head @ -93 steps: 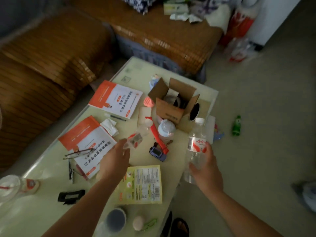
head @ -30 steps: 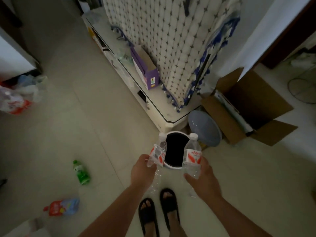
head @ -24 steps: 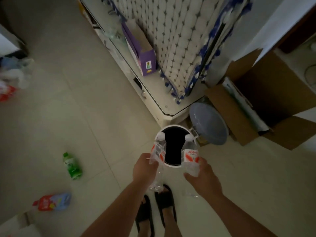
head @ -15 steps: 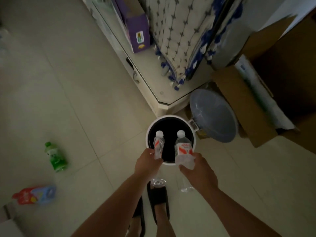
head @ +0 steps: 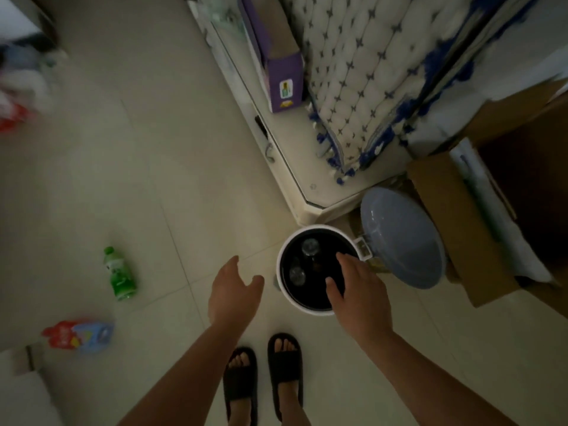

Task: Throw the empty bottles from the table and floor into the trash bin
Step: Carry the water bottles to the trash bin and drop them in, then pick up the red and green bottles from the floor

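A round white trash bin with a dark inside stands on the floor in front of my feet, its grey-blue lid flipped open to the right. Two clear bottles lie inside it, faintly visible. My right hand hovers over the bin's right side, fingers spread and holding nothing. To the left of the bin, my left hand is open and bare too. A green bottle lies on the floor tiles to the left.
A red and blue pouch lies on the floor at lower left. A white low cabinet with a purple box and a draped patterned cloth stands behind the bin. An open cardboard box sits to the right.
Both hands held clear bottles over the bin half a second ago; now both bottles are inside the bin and both hands are bare and spread.
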`<state>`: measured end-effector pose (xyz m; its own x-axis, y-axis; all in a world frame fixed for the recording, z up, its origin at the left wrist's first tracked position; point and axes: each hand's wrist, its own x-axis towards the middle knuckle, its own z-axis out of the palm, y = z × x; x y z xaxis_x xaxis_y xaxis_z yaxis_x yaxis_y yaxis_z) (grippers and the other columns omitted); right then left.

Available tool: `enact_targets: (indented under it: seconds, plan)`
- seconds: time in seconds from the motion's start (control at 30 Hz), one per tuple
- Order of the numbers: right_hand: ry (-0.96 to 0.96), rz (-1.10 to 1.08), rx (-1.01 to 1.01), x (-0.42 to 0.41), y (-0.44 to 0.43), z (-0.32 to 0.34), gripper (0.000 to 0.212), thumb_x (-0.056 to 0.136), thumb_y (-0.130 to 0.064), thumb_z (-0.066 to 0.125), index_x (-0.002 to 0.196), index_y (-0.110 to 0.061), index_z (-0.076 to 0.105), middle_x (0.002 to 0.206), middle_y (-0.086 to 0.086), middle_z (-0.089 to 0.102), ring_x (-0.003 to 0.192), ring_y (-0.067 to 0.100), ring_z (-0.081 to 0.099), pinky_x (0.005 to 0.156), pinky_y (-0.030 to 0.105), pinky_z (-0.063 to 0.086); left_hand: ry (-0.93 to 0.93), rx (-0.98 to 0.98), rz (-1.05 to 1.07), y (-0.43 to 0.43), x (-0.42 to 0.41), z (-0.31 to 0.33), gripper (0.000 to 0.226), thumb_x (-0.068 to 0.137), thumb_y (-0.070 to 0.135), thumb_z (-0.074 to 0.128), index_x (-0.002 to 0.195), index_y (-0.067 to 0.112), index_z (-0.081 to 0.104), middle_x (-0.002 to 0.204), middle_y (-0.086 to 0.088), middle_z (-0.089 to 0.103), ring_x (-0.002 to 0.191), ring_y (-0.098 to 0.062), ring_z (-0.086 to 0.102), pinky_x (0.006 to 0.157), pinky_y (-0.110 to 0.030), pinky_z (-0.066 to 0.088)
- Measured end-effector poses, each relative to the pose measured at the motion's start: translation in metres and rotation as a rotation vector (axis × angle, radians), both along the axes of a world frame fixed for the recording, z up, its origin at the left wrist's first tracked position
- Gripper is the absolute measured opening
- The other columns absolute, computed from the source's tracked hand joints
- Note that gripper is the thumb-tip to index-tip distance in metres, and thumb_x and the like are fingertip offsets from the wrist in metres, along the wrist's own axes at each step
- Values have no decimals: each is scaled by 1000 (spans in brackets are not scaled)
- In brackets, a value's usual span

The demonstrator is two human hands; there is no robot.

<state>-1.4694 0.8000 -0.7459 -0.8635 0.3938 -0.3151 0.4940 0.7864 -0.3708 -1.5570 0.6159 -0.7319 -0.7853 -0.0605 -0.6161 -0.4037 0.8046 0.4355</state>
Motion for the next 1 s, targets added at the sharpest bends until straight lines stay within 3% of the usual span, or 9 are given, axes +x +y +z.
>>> enact_targets:
  seconds: [0.13, 0.33, 0.6, 0.87, 1.0]
  plan:
    - [118, 187, 49, -47, -27, 38, 55, 84, -37, 50, 131, -9, 49, 128, 14, 60, 117, 30, 57, 94, 44, 50, 163, -81, 70, -33, -16, 33, 69, 87, 32, 55, 147, 15, 28, 154, -6, 35, 141, -23, 33, 115, -41, 30]
    - [214, 429, -7, -108, -109, 76, 55, 89, -40, 40, 138, -13, 40, 139, 10, 51, 128, 29, 46, 105, 45, 40, 321, -197, 168, -108, -35, 74, 71, 86, 32, 51, 149, 13, 24, 158, -4, 27, 147, -20, 20, 119, -38, 17]
    - [192, 689, -14, -169, -264, 89, 61, 87, -44, 34, 141, -16, 36, 143, 9, 47, 133, 28, 41, 107, 45, 35, 338, -265, 451, -263, -33, 98, 77, 77, 43, 42, 148, 16, 27, 156, -1, 30, 145, -19, 23, 117, -38, 21]
    - [177, 866, 35, -220, -432, 87, 60, 85, -44, 36, 134, -10, 44, 132, 14, 57, 123, 31, 52, 96, 45, 45, 319, -309, 802, -445, -42, 91, 68, 83, 35, 57, 144, 14, 35, 152, -6, 38, 141, -24, 34, 115, -42, 29]
    - [127, 898, 35, -231, -511, 69, 62, 83, -45, 37, 135, -12, 43, 133, 12, 57, 123, 29, 51, 96, 43, 45, 282, -330, 823, -516, -44, 73, 66, 84, 39, 57, 143, 17, 36, 152, -4, 39, 140, -23, 35, 115, -42, 29]
